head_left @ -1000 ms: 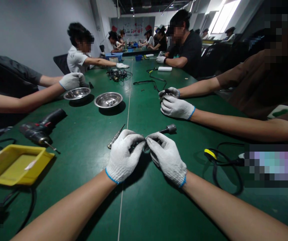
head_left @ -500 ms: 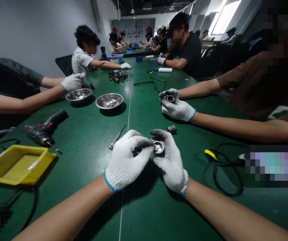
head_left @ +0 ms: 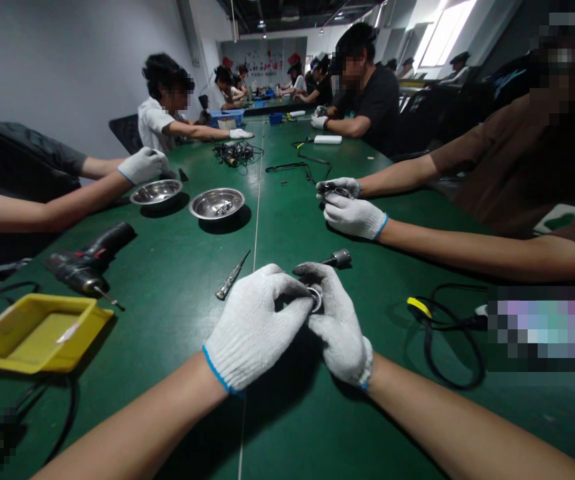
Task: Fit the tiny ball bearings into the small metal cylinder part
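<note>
Both my hands wear white gloves with grey, soiled fingers and meet above the green table point(head_left: 277, 427). My right hand point(head_left: 337, 327) is wrapped round a small round metal part point(head_left: 316, 300) with a bright rim. The fingertips of my left hand point(head_left: 262, 327) are pinched at the part's opening and cover much of it; whether they hold a smaller piece is hidden. Just beyond my right hand lies a dark cylindrical piece with a shaft point(head_left: 340, 259). A slim screwdriver point(head_left: 232, 275) rests beyond my left hand.
At the left are a yellow tray point(head_left: 17, 362) and a power drill point(head_left: 87, 260). Two steel bowls point(head_left: 200, 212) stand farther back. A co-worker's gloved hands point(head_left: 355, 217) hold a round part at the right, above a looped black cable point(head_left: 430, 360). More people sit beyond.
My left hand has shifted slightly and its fingertips now cover more of the part's opening. More of the dark cylindrical piece's shaft shows. The right co-worker's round part has tilted.
</note>
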{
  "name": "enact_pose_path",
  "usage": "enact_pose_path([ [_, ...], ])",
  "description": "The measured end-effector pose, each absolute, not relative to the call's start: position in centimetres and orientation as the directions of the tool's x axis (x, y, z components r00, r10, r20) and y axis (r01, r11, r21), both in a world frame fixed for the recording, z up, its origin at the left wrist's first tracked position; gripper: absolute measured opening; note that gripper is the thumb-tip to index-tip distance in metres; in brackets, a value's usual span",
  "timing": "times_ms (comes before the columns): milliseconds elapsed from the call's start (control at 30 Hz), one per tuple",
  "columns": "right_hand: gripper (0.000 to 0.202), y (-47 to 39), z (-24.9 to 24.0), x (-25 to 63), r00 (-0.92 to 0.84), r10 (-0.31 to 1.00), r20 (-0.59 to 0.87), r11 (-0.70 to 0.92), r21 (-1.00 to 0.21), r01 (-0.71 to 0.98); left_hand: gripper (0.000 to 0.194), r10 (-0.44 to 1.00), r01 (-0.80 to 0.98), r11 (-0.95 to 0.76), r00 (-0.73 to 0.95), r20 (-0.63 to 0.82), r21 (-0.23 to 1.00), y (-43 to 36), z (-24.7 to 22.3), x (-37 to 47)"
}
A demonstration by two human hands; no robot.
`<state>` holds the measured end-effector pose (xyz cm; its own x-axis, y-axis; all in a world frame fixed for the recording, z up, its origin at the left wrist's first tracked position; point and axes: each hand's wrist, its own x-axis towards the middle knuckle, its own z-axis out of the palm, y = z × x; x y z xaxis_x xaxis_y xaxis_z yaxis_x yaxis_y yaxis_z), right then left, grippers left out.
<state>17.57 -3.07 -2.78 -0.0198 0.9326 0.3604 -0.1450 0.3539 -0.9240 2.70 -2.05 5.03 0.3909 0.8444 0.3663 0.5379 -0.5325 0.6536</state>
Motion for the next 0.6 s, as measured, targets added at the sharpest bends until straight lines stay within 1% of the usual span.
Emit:
enact_pose_path([
  [233,0.06,-3.04,-2.76,17.68,-0.011,0.931,0.365,0.362,-0.925,-0.117,0.015,0.857,0.526,-0.51,0.377,0.35,0.681,-2.17,4.97,2.81],
  [600,0.062,-2.99,-3.0,17.68,-0.05,0.925,0.376,0.37,-0.925,-0.09,0.014,0.858,0.619,-0.513,0.391,0.334,0.595,-2.25,5.39,2.71],
])
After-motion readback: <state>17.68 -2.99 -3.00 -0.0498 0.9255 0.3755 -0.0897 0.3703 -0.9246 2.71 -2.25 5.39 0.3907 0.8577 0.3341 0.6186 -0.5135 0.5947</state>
